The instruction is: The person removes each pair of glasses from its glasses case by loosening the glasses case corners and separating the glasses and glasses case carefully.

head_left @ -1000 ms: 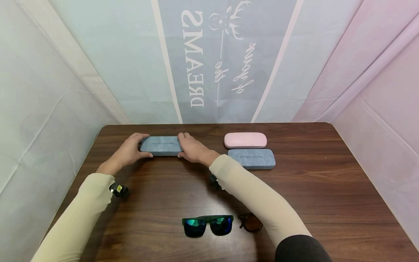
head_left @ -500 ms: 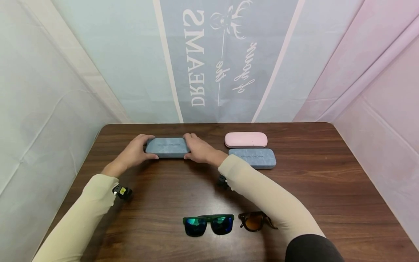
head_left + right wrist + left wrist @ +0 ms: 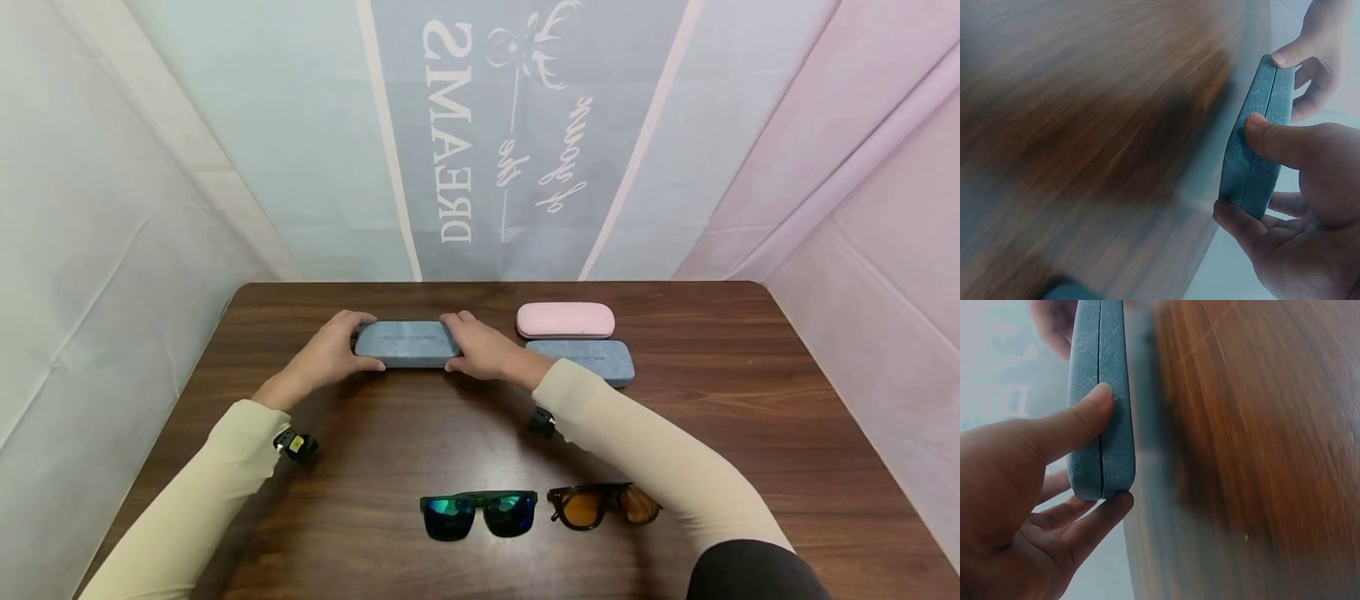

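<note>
A blue-grey glasses case (image 3: 408,343) with small dark lettering on its lid is held by both hands above the far part of the table. My left hand (image 3: 330,354) grips its left end, thumb on the near side and fingers round the far side. At the right end, my right hand (image 3: 483,346) grips it the same way. In the left wrist view the closed seam of the glasses case (image 3: 1100,425) runs under the thumb, and a gap separates the case from the wood. The right wrist view shows both hands on the case (image 3: 1260,137).
Right of the hands lie a pink glasses case (image 3: 566,320) and, in front of it, a second blue-grey glasses case (image 3: 607,362), partly behind the right forearm. Nearer are green-framed sunglasses (image 3: 478,515) and amber-lensed sunglasses (image 3: 583,508). A printed curtain hangs behind the table (image 3: 750,433).
Both hands have carried the glasses case to the right and slightly nearer. More of the amber-lensed sunglasses shows as the right forearm shifts right. The other cases and sunglasses stay put.
</note>
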Demonstrator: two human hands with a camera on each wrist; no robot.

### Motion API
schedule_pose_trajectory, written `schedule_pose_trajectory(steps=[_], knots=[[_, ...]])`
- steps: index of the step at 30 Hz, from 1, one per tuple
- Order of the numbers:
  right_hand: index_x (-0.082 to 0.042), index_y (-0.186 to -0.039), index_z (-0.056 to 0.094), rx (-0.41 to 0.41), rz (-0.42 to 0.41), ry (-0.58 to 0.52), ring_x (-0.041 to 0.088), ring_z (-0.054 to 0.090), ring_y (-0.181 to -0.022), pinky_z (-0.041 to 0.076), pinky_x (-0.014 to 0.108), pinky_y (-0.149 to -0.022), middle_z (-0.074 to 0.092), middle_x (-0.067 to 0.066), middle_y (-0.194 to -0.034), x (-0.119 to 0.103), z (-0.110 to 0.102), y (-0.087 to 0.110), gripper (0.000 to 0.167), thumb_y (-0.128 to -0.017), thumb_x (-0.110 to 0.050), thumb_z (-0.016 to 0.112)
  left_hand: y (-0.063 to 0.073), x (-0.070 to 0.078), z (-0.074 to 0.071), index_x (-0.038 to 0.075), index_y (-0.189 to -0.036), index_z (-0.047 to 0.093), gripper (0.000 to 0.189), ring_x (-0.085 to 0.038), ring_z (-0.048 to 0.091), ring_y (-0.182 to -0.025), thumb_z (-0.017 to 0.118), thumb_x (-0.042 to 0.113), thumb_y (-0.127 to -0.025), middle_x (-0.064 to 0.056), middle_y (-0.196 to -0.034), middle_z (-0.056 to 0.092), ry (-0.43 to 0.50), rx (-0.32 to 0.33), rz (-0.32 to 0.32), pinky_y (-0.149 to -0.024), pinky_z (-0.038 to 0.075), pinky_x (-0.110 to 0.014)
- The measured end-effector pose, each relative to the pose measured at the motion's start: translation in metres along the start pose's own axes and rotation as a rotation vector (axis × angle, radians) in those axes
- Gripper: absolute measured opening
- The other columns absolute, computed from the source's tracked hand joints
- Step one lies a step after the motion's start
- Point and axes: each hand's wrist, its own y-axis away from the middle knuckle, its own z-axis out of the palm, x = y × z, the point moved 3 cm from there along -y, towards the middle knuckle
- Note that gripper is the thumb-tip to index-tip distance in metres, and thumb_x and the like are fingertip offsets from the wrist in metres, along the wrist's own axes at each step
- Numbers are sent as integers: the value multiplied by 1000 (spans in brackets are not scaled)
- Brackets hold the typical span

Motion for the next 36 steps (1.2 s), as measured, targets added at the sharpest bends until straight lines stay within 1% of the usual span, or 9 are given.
schedule_pose_trajectory(steps=[8,13,17,27,36], knots=[[5,-157,27,-18,11,14,30,50,-132,44,40,-107,40,26,-149,4,-7,14,81,-96,-22,73,0,17,5,-5,-144,48,81,-37,52,-122,89,28,-82,-25,-141,48,3,13,11,-101,44,-53],[7,-156,27,-25,5,4,32,51,-131,46,41,-105,40,27,-148,6,-12,22,80,-96,-21,73,2,25,8,-6,-142,50,80,-35,54,-118,89,26,-81,-24,-137,51,9,29,28,-99,45,-52],[7,-156,27,-37,-1,8,31,52,-130,46,41,-104,41,27,-148,8,-12,29,80,-97,-22,73,2,29,13,-5,-141,51,79,-34,54,-118,90,28,-80,-22,-136,53,9,28,49,-100,45,-51],[7,-155,30,-52,30,32,33,52,-131,47,44,-104,41,27,-149,16,-13,43,80,-95,-21,75,5,38,28,0,-140,52,80,-33,54,-120,90,34,-79,-18,-136,53,17,37,79,-101,46,-51],[6,-154,32,-69,72,45,31,53,-128,48,44,-102,41,26,-148,23,-5,52,80,-94,-21,76,5,44,40,0,-138,53,77,-31,57,-111,90,34,-80,-18,-132,53,12,21,105,-96,48,-50]])
